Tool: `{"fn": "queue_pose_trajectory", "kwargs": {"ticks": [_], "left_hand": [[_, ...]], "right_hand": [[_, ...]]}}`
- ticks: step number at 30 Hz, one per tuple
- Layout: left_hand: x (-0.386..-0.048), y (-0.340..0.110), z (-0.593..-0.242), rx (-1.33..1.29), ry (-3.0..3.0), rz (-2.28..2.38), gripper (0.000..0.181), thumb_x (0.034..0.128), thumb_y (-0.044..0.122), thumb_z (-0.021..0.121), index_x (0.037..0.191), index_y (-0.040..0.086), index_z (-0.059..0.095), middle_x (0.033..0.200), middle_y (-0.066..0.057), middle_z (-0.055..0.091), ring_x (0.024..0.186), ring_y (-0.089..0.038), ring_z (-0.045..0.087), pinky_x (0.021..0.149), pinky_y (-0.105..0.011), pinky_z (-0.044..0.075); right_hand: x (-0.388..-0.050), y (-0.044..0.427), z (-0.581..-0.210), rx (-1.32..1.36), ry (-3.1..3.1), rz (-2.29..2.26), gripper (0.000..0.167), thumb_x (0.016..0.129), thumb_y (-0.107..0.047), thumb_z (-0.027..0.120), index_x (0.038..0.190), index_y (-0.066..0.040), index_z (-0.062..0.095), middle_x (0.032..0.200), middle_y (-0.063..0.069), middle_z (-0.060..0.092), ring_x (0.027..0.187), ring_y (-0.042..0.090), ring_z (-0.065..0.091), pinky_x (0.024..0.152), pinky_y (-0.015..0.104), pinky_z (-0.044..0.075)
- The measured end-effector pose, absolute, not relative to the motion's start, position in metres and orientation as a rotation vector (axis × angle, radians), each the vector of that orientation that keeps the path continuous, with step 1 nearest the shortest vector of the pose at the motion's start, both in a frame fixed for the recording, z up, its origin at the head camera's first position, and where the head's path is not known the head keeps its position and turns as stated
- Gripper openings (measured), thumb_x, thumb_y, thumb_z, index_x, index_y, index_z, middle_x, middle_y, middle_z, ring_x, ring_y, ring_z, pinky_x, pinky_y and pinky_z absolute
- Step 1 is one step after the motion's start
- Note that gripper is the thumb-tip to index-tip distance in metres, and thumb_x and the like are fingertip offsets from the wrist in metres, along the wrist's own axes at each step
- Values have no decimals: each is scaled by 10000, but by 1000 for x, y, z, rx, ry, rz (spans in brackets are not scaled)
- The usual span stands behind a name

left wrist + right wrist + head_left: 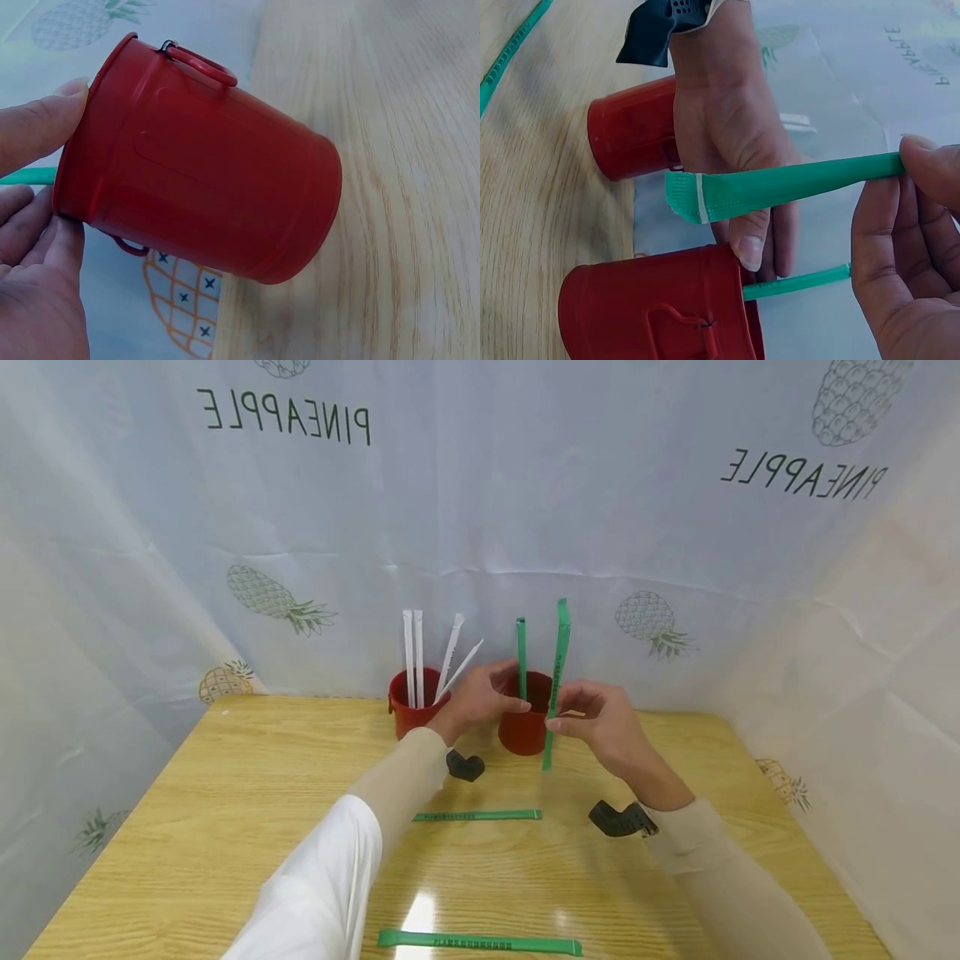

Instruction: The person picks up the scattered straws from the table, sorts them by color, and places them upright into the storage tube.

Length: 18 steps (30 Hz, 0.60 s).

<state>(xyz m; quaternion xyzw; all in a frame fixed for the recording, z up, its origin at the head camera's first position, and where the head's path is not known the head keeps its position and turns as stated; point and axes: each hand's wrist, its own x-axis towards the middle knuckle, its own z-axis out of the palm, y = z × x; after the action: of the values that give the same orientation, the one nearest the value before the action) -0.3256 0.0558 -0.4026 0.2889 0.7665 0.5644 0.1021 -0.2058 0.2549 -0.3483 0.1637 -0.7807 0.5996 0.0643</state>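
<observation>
My left hand [478, 700] grips the rim of the right-hand small red bucket [522, 737], thumb and fingers on either side of it, as the left wrist view shows. A green paper-wrapped straw [522, 647] stands in that bucket. Between thumb and fingers, my right hand [606, 727] pinches another green wrapped straw [561, 652]. This one is nearly upright at the bucket's right side; in the right wrist view its lower end [727, 196] is outside the bucket, beside the rim.
A second red bucket [411, 720] to the left holds several white wrapped straws [409, 652]. Two green wrapped straws lie on the wooden table, one mid-table [487, 816] and one near the front [480, 942]. A pineapple-print curtain [480, 510] hangs behind.
</observation>
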Motion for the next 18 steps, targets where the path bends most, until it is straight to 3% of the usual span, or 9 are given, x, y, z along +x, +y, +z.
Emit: {"fn": "queue_pose_trajectory", "kwargs": {"ticks": [6, 13, 18], "left_hand": [[-327, 56, -402, 874, 2243, 1686, 680, 909, 77, 777, 1535, 116, 514, 1534, -106, 587, 1470, -278, 524, 1218, -477, 436], [-327, 56, -400, 852, 2250, 1671, 714, 904, 100, 788, 1553, 136, 494, 1559, -92, 565, 1484, -269, 510, 1218, -473, 436], [-326, 56, -401, 844, 2256, 1666, 722, 899, 100, 790, 1556, 130, 492, 1564, -77, 563, 1487, -270, 507, 1219, -465, 436]], "right_hand": [[-215, 259, -348, 446, -2373, 1768, 162, 868, 100, 732, 1001, 121, 641, 847, -92, 672, 844, 89, 682, 866, 224, 626], [-225, 263, -345, 399, -2366, 1745, 125, 881, 66, 742, 976, 46, 662, 830, -73, 663, 851, 92, 691, 827, 220, 622], [-230, 264, -342, 351, -2385, 1704, 162, 894, 16, 752, 1027, 67, 676, 854, -55, 673, 856, 117, 684, 785, 244, 622]]}}
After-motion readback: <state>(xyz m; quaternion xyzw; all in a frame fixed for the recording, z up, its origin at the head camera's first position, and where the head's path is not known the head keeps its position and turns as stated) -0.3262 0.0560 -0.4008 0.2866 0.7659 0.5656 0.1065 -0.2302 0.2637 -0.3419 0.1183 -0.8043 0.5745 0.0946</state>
